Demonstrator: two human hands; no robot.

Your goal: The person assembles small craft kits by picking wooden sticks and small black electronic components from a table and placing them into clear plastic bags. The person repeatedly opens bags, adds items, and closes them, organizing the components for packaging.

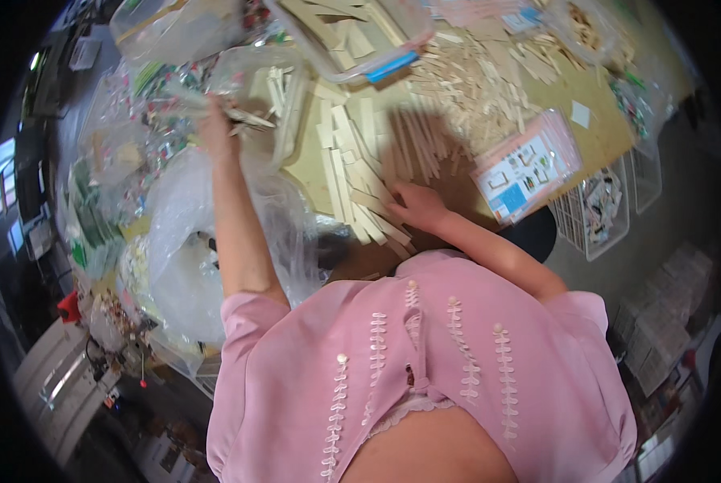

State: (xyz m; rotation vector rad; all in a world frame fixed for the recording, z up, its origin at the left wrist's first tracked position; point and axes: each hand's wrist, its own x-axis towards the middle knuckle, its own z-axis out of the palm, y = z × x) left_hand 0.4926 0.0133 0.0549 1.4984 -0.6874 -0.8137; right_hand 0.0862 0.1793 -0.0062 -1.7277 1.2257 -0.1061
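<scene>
My left hand [218,133] reaches out at the upper left, over the clear plastic bags and beside a clear tray [289,121] of pale strips. Its fingers are blurred and look closed around something pale and partly see-through; thin pale pieces show to its right. On the table before me, flat wooden strips [344,161] lie in an uneven, overlapping pile. At that pile's right edge, my right hand [419,207] has its fingers bent in and pinching at the strip ends. The hand's shadow falls on more strips just beyond it.
A clear bin [425,28] with a blue latch holds wider wooden pieces at the back. Small wooden pieces [473,88] spread to the right, near a pink-edged printed packet [529,169]. Crumpled clear plastic [191,209] fills the left. A white wire basket [598,205] hangs low right.
</scene>
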